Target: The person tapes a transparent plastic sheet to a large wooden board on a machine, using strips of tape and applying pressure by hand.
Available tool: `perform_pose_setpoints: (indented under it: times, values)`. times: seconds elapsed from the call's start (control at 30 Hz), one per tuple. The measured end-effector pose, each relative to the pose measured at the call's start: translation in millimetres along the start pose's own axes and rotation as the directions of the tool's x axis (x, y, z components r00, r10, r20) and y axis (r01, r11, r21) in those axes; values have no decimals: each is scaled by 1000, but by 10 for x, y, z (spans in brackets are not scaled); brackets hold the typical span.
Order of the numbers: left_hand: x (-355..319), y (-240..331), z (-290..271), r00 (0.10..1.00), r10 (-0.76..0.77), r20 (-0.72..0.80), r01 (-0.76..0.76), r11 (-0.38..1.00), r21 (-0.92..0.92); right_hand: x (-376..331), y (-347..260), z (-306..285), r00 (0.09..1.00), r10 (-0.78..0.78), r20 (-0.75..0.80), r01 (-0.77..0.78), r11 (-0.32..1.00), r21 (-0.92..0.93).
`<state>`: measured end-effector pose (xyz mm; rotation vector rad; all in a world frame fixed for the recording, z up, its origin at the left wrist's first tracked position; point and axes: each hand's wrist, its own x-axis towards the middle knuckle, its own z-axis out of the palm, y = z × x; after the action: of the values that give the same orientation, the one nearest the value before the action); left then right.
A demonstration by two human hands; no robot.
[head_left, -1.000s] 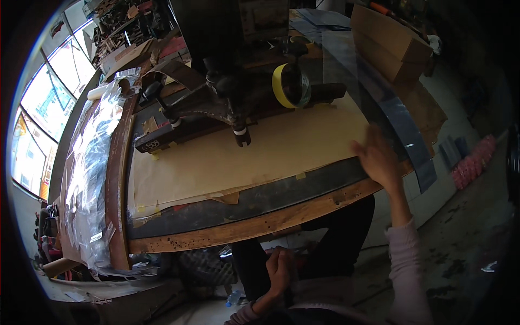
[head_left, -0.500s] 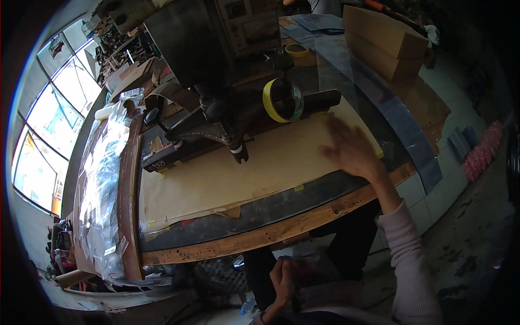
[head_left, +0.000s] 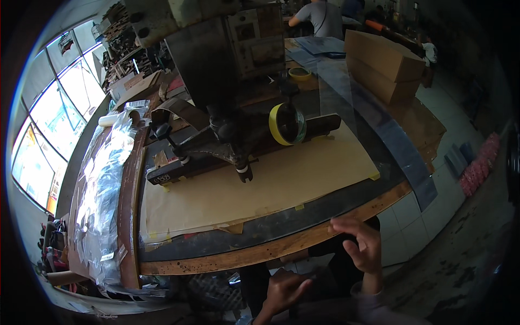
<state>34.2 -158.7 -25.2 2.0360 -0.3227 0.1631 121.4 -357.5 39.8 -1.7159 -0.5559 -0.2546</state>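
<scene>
Just past the table's wooden front edge, my right hand [head_left: 362, 246] is raised with its fingers and thumb apart, holding nothing. My left hand [head_left: 285, 290] is lower, over my lap. Its fingers are bent and its thumb stands away from them; nothing shows in it. Beyond both hands, a tan paper sheet [head_left: 260, 195] lies on the dark tabletop mat [head_left: 271, 229], with bits of yellow tape at its edges. A dark machine head with a long bar [head_left: 206, 167] stands over the sheet's far edge. A yellow tape roll [head_left: 277, 123] hangs on it.
Crinkled clear plastic [head_left: 103, 189] covers the left side. Bluish clear film [head_left: 403, 146] drapes over the right edge beside a cardboard box [head_left: 379, 67]. Another tape roll [head_left: 299, 74] lies behind the machine. A person in grey [head_left: 320, 19] sits at the back.
My right hand has drawn back from the paper's right part to in front of the table edge. My left hand's thumb has come away from its fingers. The view has shifted slightly.
</scene>
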Motion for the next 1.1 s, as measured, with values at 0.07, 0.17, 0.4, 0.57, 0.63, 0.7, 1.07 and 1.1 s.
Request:
perform_pose_setpoints:
  times: [0.07,0.17,0.4,0.57,0.63,0.7,1.07,1.1]
  values:
    - [7,58,-135,997,34,-62,-44,987,-156,-182,73,36,999,49,-7,-47,975,215]
    - [-26,173,-296,913,111,-393,-216,948,-235,-288,92,201,998,62,-28,-50,945,322]
    - [153,179,71,328,-252,-910,-578,709,-404,-205,-208,614,935,-108,337,5,957,291]
    - [86,-15,143,396,101,-913,30,992,123,-468,-156,702,956,100,276,-150,974,168]
    - [40,63,152,603,-2,-798,-159,980,-123,-421,-133,682,978,110,177,-141,974,176]
    - [-3,116,149,784,-53,-619,-240,893,-381,-429,-87,661,987,135,90,-150,971,188]
    - [-367,85,225,953,-3,-302,36,994,105,308,-30,201,961,274,37,-246,909,-336]
    - [-336,106,200,951,-9,-308,39,995,90,516,-11,88,989,141,33,-101,832,-546]
